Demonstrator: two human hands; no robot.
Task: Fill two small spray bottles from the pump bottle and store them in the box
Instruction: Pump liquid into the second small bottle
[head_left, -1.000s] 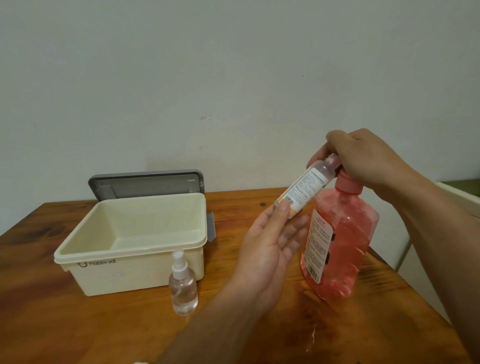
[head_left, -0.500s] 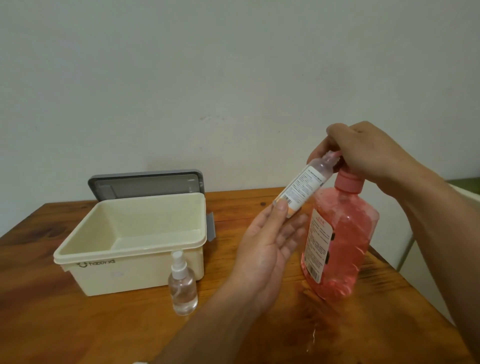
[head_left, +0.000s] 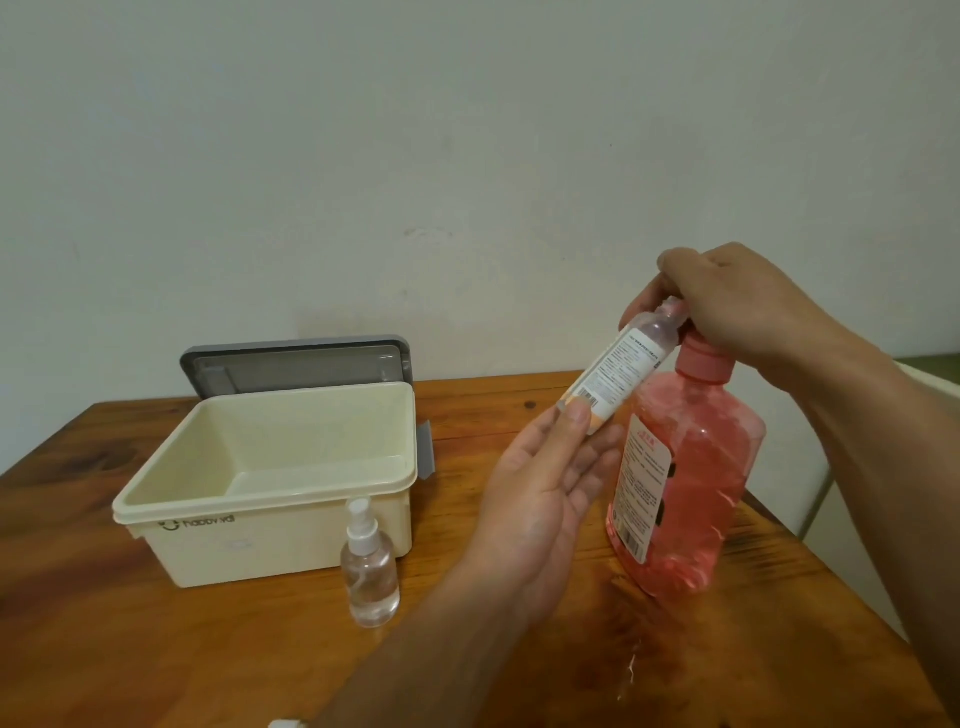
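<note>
Right hand (head_left: 737, 301) risen slightly since a second ago, fingers curled over pump head of pink translucent pump bottle (head_left: 685, 483): pump released. Left hand (head_left: 545, 493) fingers pinch base of tilted labelled clear spray bottle (head_left: 621, 371), mouth at nozzle. Filling likely mid-stroke. Second small clear spray bottle (head_left: 370, 571) stands capped on wooden surface (head_left: 156, 649) before empty cream plastic box (head_left: 270, 483).

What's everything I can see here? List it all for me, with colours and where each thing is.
Pump bottle: one, pink, right of centre on the table.
Labelled spray bottle: one, clear with a white label, tilted, its mouth up at the pump.
Round spray bottle: one, clear with a white sprayer, upright in front of the box.
Box: one, cream, open, on the left.
Lid: one, grey, propped behind the box.
Table: one, brown wood.
Wall: pale, behind.
Left hand: holds the labelled bottle's base.
Right hand: on the pump top.
</note>
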